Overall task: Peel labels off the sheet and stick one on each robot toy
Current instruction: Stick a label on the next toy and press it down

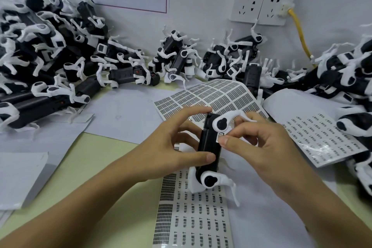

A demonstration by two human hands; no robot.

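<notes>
Left hand [171,147] grips toy [209,147] upright above sheet [193,217], thumb low on its black body, fingers curled over the top; right hand [259,141] pinches label [221,134] against toy's side, below upper white joint; forearms converge from lower corners.

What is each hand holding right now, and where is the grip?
The left hand grips the robot toy by its black body, thumb low and fingers at the top end. The right hand pinches a small white label against that body's side.
</notes>
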